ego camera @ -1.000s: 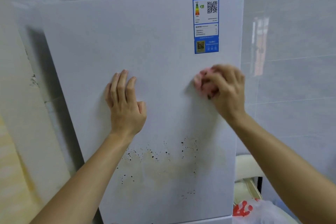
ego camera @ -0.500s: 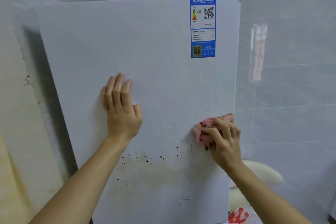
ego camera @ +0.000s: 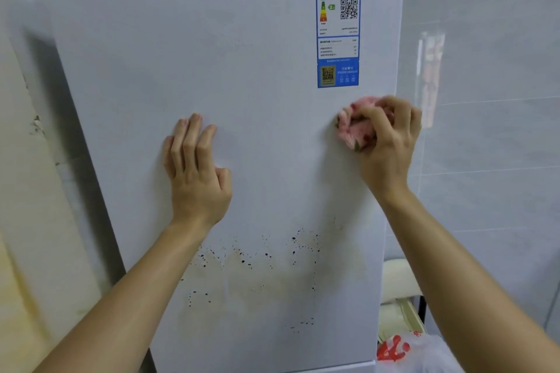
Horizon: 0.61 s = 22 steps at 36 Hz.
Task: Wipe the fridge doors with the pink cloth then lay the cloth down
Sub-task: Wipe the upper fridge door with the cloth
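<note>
The white fridge door (ego camera: 242, 76) fills the middle of the view. My right hand (ego camera: 389, 142) grips a bunched pink cloth (ego camera: 351, 127) and presses it on the door near its right edge, just below the blue energy label (ego camera: 338, 33). My left hand (ego camera: 197, 172) lies flat on the door's middle with fingers straight, pointing up. Dark specks and a brownish stain (ego camera: 266, 263) mark the lower part of the door, below both hands.
Grey tiled wall (ego camera: 491, 130) stands right of the fridge. A yellowish wall (ego camera: 27, 221) is at the left. At the lower right are a white plastic bag with red print (ego camera: 403, 348) and a pale rounded object (ego camera: 397, 278).
My right hand with the cloth went down the door's right side, then came back up to just under the label. My left hand stayed in place.
</note>
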{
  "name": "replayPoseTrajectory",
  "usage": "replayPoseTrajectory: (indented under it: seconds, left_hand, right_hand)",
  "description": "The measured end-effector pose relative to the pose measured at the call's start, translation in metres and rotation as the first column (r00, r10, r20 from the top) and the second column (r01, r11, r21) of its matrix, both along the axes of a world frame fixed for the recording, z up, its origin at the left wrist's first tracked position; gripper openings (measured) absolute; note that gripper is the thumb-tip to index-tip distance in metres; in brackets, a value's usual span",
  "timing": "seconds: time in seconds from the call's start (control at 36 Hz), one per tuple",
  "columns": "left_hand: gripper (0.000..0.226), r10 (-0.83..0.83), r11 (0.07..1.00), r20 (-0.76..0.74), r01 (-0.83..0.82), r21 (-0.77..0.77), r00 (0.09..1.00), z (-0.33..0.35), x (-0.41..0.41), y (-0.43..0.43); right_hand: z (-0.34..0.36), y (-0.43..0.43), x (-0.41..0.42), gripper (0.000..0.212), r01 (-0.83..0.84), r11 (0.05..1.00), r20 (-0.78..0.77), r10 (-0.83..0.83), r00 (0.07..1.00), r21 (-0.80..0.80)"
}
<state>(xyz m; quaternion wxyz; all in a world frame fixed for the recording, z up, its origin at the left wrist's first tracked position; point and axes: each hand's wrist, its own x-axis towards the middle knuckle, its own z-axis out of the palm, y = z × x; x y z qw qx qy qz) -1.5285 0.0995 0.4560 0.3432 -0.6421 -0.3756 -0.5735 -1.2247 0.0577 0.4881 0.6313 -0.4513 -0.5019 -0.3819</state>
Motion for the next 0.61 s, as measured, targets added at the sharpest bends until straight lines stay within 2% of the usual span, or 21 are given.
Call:
replayPoseTrajectory:
  seconds: [0.08,0.17,0.25,0.36,0.44,0.53,0.61]
  left_hand:
    - [0.067,-0.007,1.000,0.015,0.007,-0.006,1.000,0.000,0.002,0.000]
    - [0.067,-0.015,1.000,0.034,0.015,-0.005,0.999,0.000,0.005,0.000]
    - [0.067,-0.031,1.000,0.054,0.031,-0.003,0.998,0.000,0.007,0.001]
    - [0.068,-0.032,0.999,0.057,0.033,-0.010,0.998,-0.001,0.007,0.003]
    - [0.067,-0.031,1.000,0.050,0.031,-0.002,0.998,-0.001,0.006,0.003]
    - [0.067,-0.031,1.000,0.038,0.031,0.002,0.999,-0.002,0.005,0.004]
    - [0.067,-0.030,1.000,0.026,0.030,0.008,0.999,-0.002,0.002,0.004]
  right_hand:
    - [-0.072,-0.004,-0.009,0.018,0.022,0.998,-0.050,-0.024,0.998,-0.055]
    - [-0.146,-0.010,-0.011,0.020,0.030,0.992,0.061,-0.023,0.998,-0.122]
    - [-0.171,-0.010,-0.003,0.032,0.039,0.982,0.123,-0.017,0.992,-0.183]
    - [-0.133,-0.011,0.002,0.030,0.013,0.985,0.070,-0.001,0.998,-0.173]
    - [-0.072,-0.009,0.006,0.024,-0.033,0.995,-0.016,0.031,0.999,-0.093]
    - [-0.008,-0.005,0.012,0.020,-0.045,0.999,-0.007,0.045,0.999,-0.027]
    - [0.016,-0.001,0.013,0.037,-0.012,1.000,-0.005,0.012,1.000,-0.004]
